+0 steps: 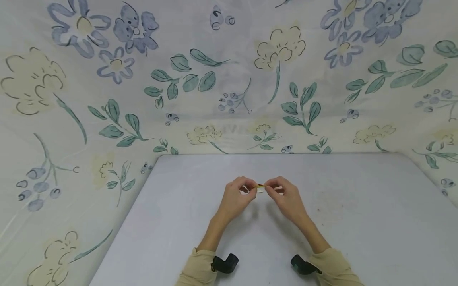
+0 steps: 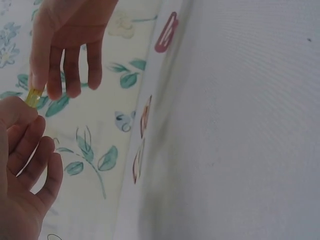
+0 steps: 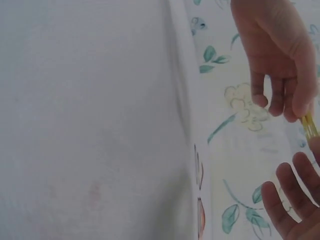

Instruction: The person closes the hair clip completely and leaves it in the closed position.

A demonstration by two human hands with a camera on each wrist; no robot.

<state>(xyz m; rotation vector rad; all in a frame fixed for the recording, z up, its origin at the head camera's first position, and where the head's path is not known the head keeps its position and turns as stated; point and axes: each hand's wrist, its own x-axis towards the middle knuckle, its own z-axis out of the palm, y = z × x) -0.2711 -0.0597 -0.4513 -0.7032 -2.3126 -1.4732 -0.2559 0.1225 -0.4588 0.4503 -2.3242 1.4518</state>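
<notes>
Both hands meet over the middle of the table. My left hand [image 1: 237, 196] pinches one end of a small yellow hair clip [image 2: 34, 98] between thumb and forefinger, and my right hand [image 1: 288, 198] pinches its other end. Much of the clip is covered by the fingertips. In the right wrist view, narrow yellow strips [image 3: 309, 125] of it show between the two hands. Beyond the hands, the left wrist view has a pink snap hair clip [image 2: 166, 32] and two slim brownish clips, one [image 2: 145, 116] above the other [image 2: 138, 161], lying near the table's far edge.
The white table [image 1: 171, 206] spreads around both hands. A flowered cloth [image 1: 236, 135] hangs behind it and along the sides. Black wrist cameras [image 1: 226, 263] sit at both cuffs, above the table's near part.
</notes>
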